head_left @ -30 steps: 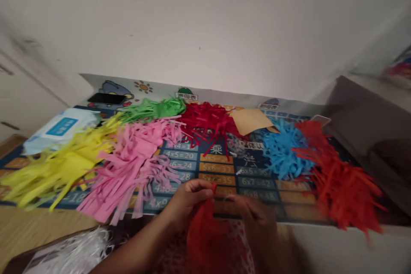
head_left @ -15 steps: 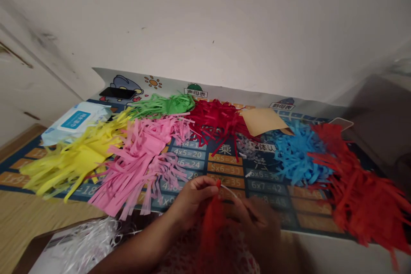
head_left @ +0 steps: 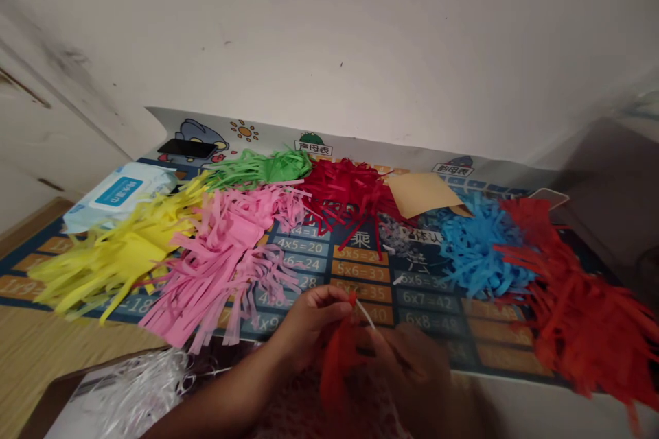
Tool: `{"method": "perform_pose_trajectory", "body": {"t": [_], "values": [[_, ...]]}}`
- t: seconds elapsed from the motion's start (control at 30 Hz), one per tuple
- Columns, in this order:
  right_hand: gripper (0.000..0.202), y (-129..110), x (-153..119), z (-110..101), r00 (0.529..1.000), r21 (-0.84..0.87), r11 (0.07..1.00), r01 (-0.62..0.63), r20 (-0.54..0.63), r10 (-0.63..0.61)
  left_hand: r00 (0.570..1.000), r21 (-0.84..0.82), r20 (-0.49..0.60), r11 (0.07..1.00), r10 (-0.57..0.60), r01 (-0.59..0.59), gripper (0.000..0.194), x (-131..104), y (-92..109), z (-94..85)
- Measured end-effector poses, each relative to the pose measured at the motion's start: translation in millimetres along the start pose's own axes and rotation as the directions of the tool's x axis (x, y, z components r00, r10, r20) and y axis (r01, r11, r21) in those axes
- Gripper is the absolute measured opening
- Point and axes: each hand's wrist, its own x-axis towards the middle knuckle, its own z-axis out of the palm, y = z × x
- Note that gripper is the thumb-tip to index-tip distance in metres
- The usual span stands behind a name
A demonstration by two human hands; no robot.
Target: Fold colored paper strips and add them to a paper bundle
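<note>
Low in the middle, my left hand (head_left: 313, 321) pinches the twisted top of a red fringed paper tassel (head_left: 340, 360). Its loose strips hang down between my two hands. A thin white string (head_left: 366, 313) runs from the tassel's top to my right hand (head_left: 417, 367), whose fingers are closed on it. My right hand is dim and somewhat blurred. Beyond my hands lie flattened bunches of fringed paper: yellow (head_left: 136, 247), pink (head_left: 239, 233), green (head_left: 283, 168), dark red (head_left: 355, 188), blue (head_left: 481, 247) and bright red (head_left: 581, 295).
A printed times-table mat (head_left: 303, 245) covers the table and curls up against the wall. On it are a wet-wipes pack (head_left: 118, 193), a black phone (head_left: 186, 149) and a tan card (head_left: 425, 193). White string lies in a tangle (head_left: 141, 391) at lower left.
The string now slants more steeply down toward my right hand, which has shifted slightly lower. The hanging red strips have swung and bunched. My left hand keeps its pinch.
</note>
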Motion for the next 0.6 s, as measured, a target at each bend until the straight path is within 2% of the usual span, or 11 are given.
{"method": "perform_pose_trajectory", "body": {"t": [0.17, 0.3, 0.4, 0.5, 0.6], "values": [[0.03, -3, -1, -5, 0.999, 0.043, 0.999, 0.01, 0.049, -0.012, 1.0, 0.02, -0.01, 1.0, -0.017, 0.017, 0.035, 0, -2, -0.9], [0.031, -5, -1, -3, 0.999, 0.049, 0.999, 0.011, 0.03, -0.013, 0.999, 0.042, -0.027, 0.999, -0.027, 0.028, 0.036, -1, -2, -1.7], [0.033, 3, -2, 2, 0.997, 0.039, 0.998, -0.053, 0.062, 0.05, 1.0, 0.101, -0.013, 0.995, -0.011, 0.012, 0.035, 0, -2, -1.5], [0.031, 16, 0, 8, 0.96, 0.091, 0.979, -0.181, 0.232, 0.156, 0.992, 0.27, 0.029, 0.955, 0.119, -0.122, 0.032, -2, -3, 0.1], [0.029, 26, 1, 12, 0.88, 0.209, 0.919, -0.334, 0.42, 0.224, 0.959, 0.538, 0.041, 0.802, 0.28, -0.258, 0.029, -6, -5, 0.6]]}}
